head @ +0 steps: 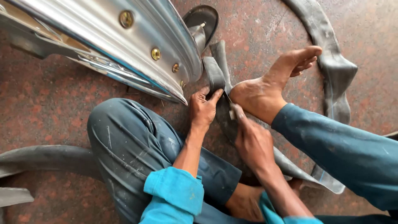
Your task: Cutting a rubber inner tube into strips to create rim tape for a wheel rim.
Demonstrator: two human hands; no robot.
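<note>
I sit on the floor with a dark rubber strip (215, 68) stretched in front of me. My left hand (203, 108) pinches this strip between thumb and fingers just below a fold. My right hand (252, 139) grips a small blade-like tool (231, 108) whose tip touches the strip beside my left thumb. My bare right foot (271, 85) presses the strip's edge against the floor. The strip runs under my right forearm to a pale cut end (327, 182).
A shiny metal wheel rim (124, 41) with brass nipples lies at the upper left, close to my left hand. A black inner tube (331, 62) curves along the right. Another rubber piece (45, 159) lies at left. A sandal (203, 18) sits behind the rim. The floor is reddish stone.
</note>
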